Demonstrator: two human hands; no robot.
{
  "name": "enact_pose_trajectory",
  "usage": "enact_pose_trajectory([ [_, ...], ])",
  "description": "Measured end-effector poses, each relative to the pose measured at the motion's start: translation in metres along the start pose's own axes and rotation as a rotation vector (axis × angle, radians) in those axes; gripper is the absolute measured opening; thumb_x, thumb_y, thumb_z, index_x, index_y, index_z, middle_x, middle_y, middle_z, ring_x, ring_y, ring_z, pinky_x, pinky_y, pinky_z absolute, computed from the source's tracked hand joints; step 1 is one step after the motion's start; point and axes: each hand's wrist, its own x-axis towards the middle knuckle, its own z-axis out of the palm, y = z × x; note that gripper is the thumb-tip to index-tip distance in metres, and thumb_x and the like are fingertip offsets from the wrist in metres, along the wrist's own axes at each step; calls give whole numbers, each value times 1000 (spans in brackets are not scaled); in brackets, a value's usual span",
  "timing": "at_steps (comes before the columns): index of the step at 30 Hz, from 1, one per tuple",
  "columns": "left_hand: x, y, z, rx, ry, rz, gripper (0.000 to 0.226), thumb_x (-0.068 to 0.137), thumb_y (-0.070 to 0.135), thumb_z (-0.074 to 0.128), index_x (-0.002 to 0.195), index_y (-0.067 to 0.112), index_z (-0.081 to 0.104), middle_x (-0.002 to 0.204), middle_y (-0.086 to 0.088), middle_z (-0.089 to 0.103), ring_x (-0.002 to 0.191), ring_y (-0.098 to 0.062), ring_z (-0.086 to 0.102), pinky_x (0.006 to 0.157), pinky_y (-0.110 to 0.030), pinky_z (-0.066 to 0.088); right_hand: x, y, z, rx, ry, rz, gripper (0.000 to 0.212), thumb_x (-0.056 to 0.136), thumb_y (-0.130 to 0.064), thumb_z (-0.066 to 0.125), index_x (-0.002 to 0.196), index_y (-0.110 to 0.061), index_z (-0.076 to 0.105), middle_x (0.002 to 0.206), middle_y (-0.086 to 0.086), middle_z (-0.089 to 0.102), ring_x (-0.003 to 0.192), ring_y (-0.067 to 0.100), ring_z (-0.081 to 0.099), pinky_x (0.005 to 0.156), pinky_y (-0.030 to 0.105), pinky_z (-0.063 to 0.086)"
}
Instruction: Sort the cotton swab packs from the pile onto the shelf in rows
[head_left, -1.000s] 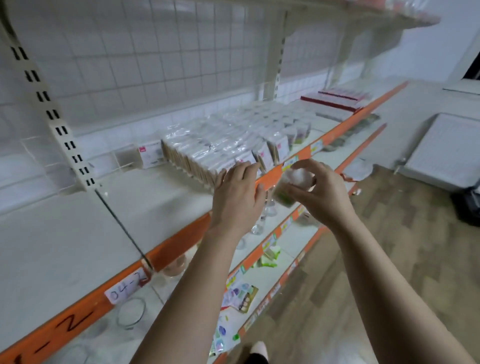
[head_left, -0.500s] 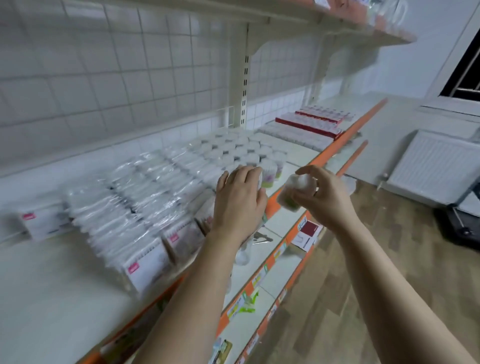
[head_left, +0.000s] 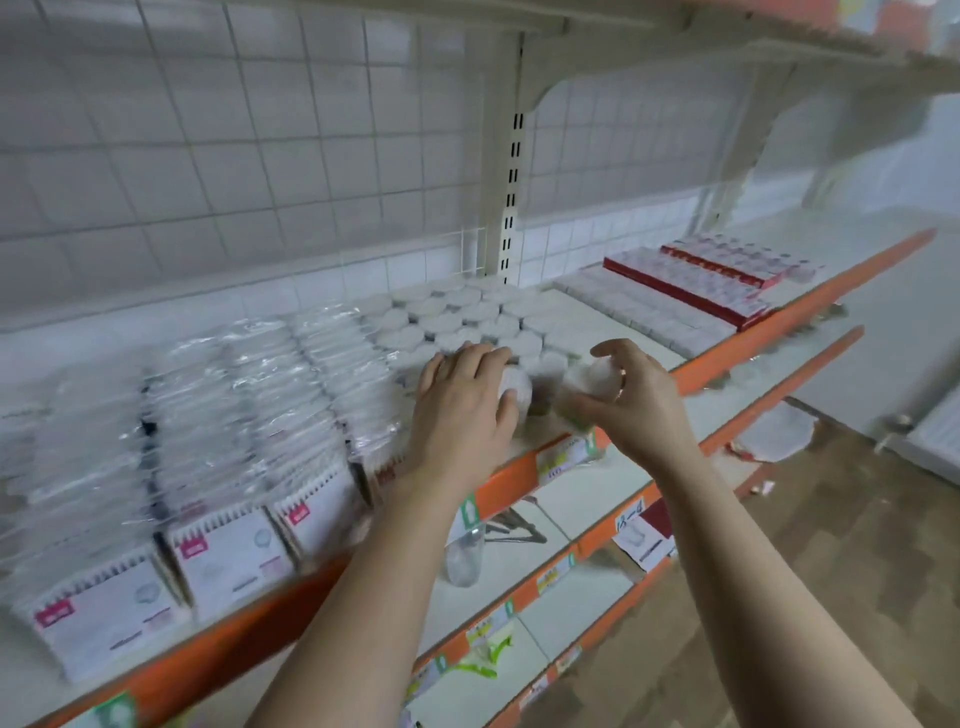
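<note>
Both hands are up at the front of the orange-edged shelf (head_left: 524, 480). The left hand (head_left: 467, 410) lies palm down with its fingers curled over the top of a round white-lidded tub (head_left: 517, 387) at the near edge of the tub block, so it is closed loosely on that tub. The right hand (head_left: 631, 400) is cupped around a second round tub (head_left: 592, 376), gripping it just right of the first one, low over the shelf; whether its base touches the shelf I cannot tell. The picture is blurred, so what fills the tubs cannot be made out, though they look pale inside.

Behind the hands the round tubs (head_left: 457, 317) stand upright in tight rows running toward the far wall, lids touching; roughly five rows deep, but the blur stops an exact count. To the left, flat clear-wrapped packs (head_left: 234, 415) stand on edge in about five files from near to far, with four white label cards with pink tags (head_left: 228, 561) facing the front. To the right, past the upright post (head_left: 511, 192), lie small pale boxes (head_left: 639, 312) in rows and two red trays (head_left: 691, 291) of small clear containers, far right.

On the lower shelf (head_left: 566, 514) below the hands a clear bottle (head_left: 465, 556) lies by itself.
</note>
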Motion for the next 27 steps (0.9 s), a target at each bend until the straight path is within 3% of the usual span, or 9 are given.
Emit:
enact_pose_trajectory([
  [2,3,8,6,28,-4,-44,51,85,36,31,123,14,57,127,-2,57,120,-20,51,108,-43,33,13,12,1,12,-60,-36,52,75,-31,75,120,-19,53,111,3,54,97,22,53,72,29,40],
  [4,5,16,11,52,-7,-84,52,86,37,30,124,14,57,128,-2,56,121,-19,50,108,-43,33,23,24,0,21,-95,-54,51,77,-32,73,121,-17,53,111,4,53,99,22,52,75,28,36],
  [16,6,53,27,188,28,-273,51,86,36,32,124,14,57,128,-5,57,121,-22,51,108,-42,32,64,59,5,35,-177,-171,48,74,-23,75,117,-13,54,114,8,54,100,27,54,70,28,32],
  [22,10,60,35,193,28,-313,53,87,37,29,126,14,55,131,-4,55,123,-21,48,110,-39,25,73,70,8,39,-226,-213,44,72,-21,75,111,-12,55,106,8,57,87,28,54,68,31,37],
  [27,12,64,36,183,10,-343,56,86,39,25,128,14,53,133,-3,53,126,-20,45,112,-39,23,75,72,10,54,-246,-225,45,76,-21,72,114,-13,50,109,8,54,82,21,48,66,29,32],
])
